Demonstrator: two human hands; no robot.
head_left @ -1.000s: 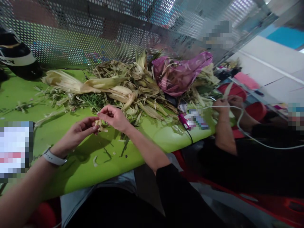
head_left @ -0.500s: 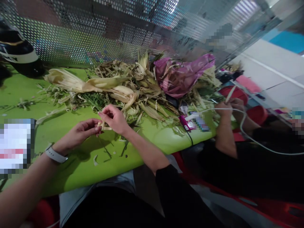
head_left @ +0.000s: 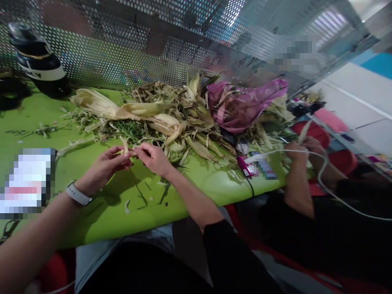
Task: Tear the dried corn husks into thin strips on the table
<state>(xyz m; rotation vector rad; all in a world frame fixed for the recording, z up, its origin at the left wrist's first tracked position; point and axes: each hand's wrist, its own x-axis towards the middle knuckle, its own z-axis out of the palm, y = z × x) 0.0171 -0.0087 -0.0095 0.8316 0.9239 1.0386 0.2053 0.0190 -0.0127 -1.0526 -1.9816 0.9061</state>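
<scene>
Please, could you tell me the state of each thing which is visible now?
Left hand: pinching a pale piece
Right hand: pinched shut beside the left; whether it grips anything is unclear
Pale piece: held, one end up
Husks: loose, heaped
Bag: crumpled, among the husks
Bottle: standing
Screen: bright, contents blurred
Band: worn
White cable: slack, curving
Co-worker's hands: holding a strip
Table: strewn with scraps

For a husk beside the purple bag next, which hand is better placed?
Probably the right hand: it is nearer the husks beside the purple bag, while the left hand, farther away, pinches a pale strip.
</scene>
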